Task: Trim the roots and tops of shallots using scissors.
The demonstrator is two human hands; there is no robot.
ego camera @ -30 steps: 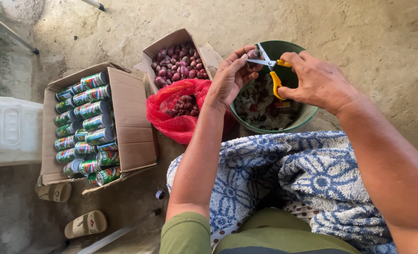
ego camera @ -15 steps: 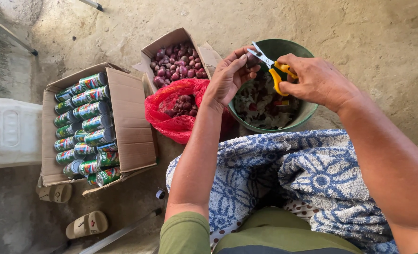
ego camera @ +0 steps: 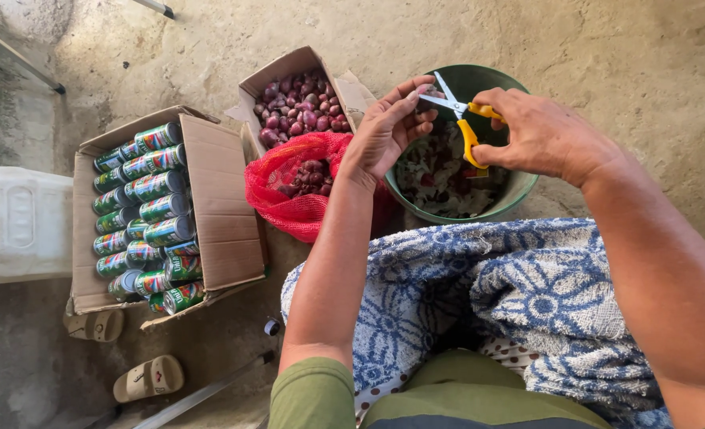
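The right hand is closed around the yellow handles of a pair of scissors, whose blades stand apart and point toward the left hand. The left hand's fingers are curled together, pinching something small at the blade tips; what it is cannot be made out. Both hands hover over a green bowl holding pale peelings and scraps. Just left of the bowl lies a red mesh bag of shallots, and behind it an open cardboard box of more shallots. Farther left, a larger carton holds green cans. A blue patterned cloth covers the person's lap.
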